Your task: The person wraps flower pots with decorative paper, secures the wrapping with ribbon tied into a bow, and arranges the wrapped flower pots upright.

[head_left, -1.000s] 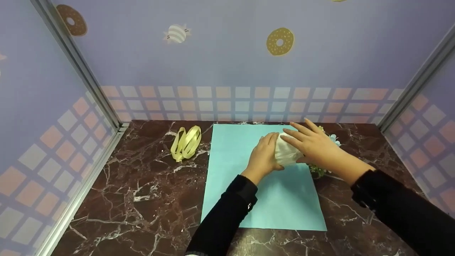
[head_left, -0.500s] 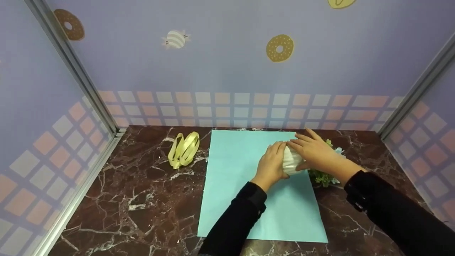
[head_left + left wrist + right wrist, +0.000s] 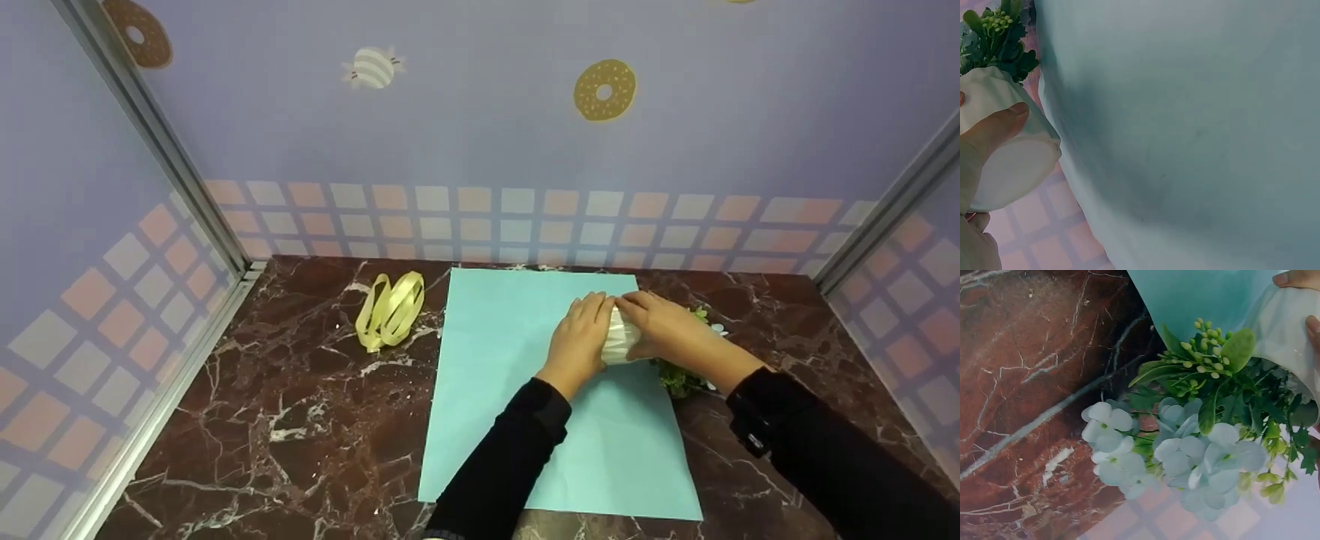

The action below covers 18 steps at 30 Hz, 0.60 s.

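Note:
A white ridged vase [image 3: 621, 341] lies tipped on its side close over a light-blue paper sheet [image 3: 487, 420], its mouth toward the right. My left hand [image 3: 579, 341] grips its base end; in the left wrist view the thumb [image 3: 1008, 124] presses along the side of the vase [image 3: 1022, 163], whose flat bottom shows. My right hand [image 3: 671, 330] holds the mouth end from above. Artificial flowers [image 3: 1207, 455], pale blue with green leaves and berry sprigs, stick out of the mouth; in the head view the right hand and forearm hide most of them.
A looped yellow ribbon [image 3: 390, 311] lies left of the paper on the dark marbled tabletop [image 3: 315, 405]. Patterned purple panels [image 3: 480, 127] close in the back and both sides, with a metal rail [image 3: 172, 157] at the left corner.
The hands and vase have moved slightly right over the paper. The right hand's fingers, spread before, are now drawn together on the vase. The view has shifted slightly; the ribbon stays put.

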Each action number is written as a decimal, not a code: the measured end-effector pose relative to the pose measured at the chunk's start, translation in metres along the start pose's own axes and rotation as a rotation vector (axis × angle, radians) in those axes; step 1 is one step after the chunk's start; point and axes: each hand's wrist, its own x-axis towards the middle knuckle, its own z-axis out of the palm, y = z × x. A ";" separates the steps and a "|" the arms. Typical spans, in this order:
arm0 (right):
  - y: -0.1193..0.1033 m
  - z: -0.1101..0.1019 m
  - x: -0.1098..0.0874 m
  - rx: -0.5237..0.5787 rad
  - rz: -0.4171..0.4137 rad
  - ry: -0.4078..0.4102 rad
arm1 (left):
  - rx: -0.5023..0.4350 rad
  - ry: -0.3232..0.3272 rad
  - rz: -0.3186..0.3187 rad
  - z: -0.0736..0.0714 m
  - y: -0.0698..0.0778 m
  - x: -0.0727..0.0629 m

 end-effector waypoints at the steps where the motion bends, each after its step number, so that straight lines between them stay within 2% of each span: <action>1: 0.001 0.001 0.000 0.008 0.008 0.008 | 0.008 0.003 0.007 0.000 0.000 0.001; 10: 0.000 0.017 0.001 0.069 0.062 0.077 | 0.097 -0.019 0.069 0.005 -0.007 0.002; 18: 0.003 0.025 0.001 0.054 0.049 0.154 | 0.094 -0.007 0.091 0.007 -0.009 0.003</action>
